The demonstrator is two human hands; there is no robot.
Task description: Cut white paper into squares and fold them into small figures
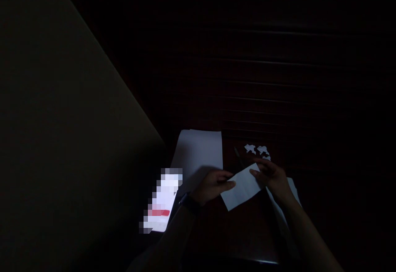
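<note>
Between my two hands a white sheet of paper (243,188) is held tilted above the dark table. My left hand (213,185), with a dark band on its wrist, pinches the paper's left edge between thumb and fingers. At the upper right corner my right hand (274,177) grips the same paper, its thumb on top and fingers partly behind. Just beyond the paper lies a thin dark tool (237,154), perhaps a pen or a knife, partly hidden by the paper. Several small folded white paper pieces (250,148) sit past my right hand.
A stack of white paper (199,148) lies at the back left. A lit phone screen (161,206), partly blurred, glows beside my left forearm. More white paper (280,210) lies under my right forearm. A pale wall (77,119) rises on the left, and dark wooden panelling (247,62) stands behind.
</note>
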